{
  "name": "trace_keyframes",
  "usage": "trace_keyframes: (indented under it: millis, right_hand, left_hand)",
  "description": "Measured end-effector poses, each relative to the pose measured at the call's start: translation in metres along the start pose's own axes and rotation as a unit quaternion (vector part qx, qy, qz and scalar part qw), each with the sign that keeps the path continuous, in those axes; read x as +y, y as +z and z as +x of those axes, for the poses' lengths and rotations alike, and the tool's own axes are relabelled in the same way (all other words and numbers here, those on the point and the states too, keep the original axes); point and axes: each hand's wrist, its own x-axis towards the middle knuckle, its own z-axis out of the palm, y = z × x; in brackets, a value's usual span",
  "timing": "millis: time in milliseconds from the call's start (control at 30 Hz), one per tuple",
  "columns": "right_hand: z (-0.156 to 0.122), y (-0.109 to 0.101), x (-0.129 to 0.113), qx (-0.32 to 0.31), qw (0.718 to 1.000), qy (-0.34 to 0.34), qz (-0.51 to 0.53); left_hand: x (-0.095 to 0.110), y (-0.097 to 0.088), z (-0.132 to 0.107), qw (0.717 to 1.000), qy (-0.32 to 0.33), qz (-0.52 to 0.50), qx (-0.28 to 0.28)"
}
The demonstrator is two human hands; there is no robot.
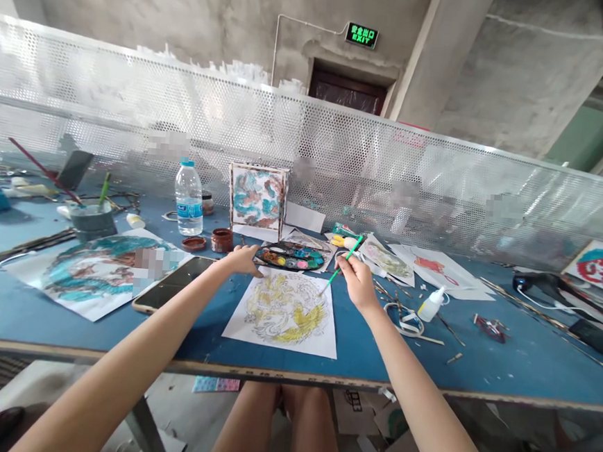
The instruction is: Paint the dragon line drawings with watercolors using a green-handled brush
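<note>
My right hand (356, 280) is closed round a green paintbrush (338, 269), whose tip points down at the right part of a drawing sheet (244, 324). The sheet bears a round line drawing, partly painted yellow, with a yellow bird shape at lower right. Stretched forward, my left hand (245, 259) has its fingers apart near the sheet's upper left corner, beside the paint palette (293, 256). Several colours fill the palette's wells. Just behind that hand stands an open jar of brown paint (222, 240), with its lid (193, 244) to the left.
A smartphone (174, 286) lies left of the sheet, partly over a teal and brown painting (77, 285). A water bottle (189, 200) and a framed picture (258, 200) stand behind. To the right are a white glue bottle (432, 305), cord and twigs. A perforated metal screen (337, 166) backs the table.
</note>
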Motion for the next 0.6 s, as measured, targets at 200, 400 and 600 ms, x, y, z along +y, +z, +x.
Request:
trace_keyframes:
  millis: [200,400,600]
  right_hand:
    - [-0.0009,0.0026,-0.0027,-0.051,0.999,-0.005,0.000]
    - [0.0001,0.0022,-0.0030,-0.061,0.998,-0.011,0.008]
    - [-0.0005,0.0024,-0.0034,-0.069,0.998,-0.002,0.016]
  left_hand:
    - [-0.0001,-0.0018,-0.0015,1.000,0.001,0.008,-0.003]
    - [0.0011,-0.0030,-0.0018,1.000,0.001,0.018,-0.006]
    - [0.0010,-0.0023,0.0001,1.000,0.010,0.020,0.000]
